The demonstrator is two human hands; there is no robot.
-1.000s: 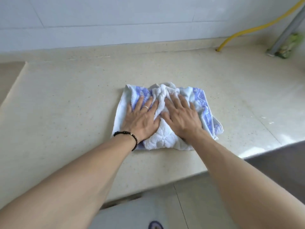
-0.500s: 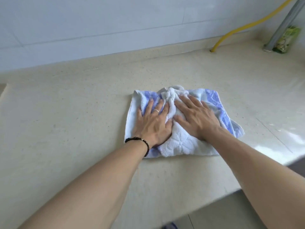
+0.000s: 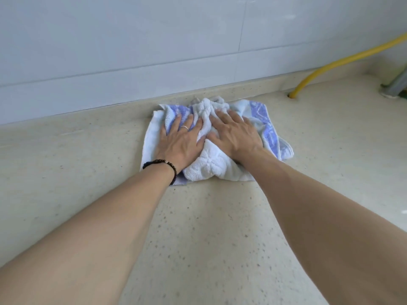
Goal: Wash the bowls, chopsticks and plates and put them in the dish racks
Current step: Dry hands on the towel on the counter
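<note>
Bowls, chopsticks, plates and dish racks are nowhere in the frame, so I cannot tell where they stand; what the hands work on is a crumpled white terry towel with blue-violet patterned bands (image 3: 222,166), lying at the centre of the picture on the speckled beige stone countertop (image 3: 198,238). The left hand (image 3: 179,143) lies flat on the left half of the towel, fingers straight and a little spread, with a thin ring on one finger and a dark beaded bracelet (image 3: 161,165) at the wrist. The right hand (image 3: 234,133) lies flat on the right half in the same way. Neither hand grasps anything — both only press down with open palms. In my judgement this is wiping of the counter, a cleaning step around the washing itself, and two flat palms serve to spread the pressure and keep the bunched cloth from rolling.

The far edge of the towel touches the low raised lip of the counter below the pale tiled wall (image 3: 132,51), so no room is left forward. To the left the counter is open and wide. To the right there is also room, but at the upper right a yellow hose (image 3: 330,64) comes down to the counter, and just beside it stands a grey pipe (image 3: 398,83) — a sideways stroke should probably stop before them.
</note>
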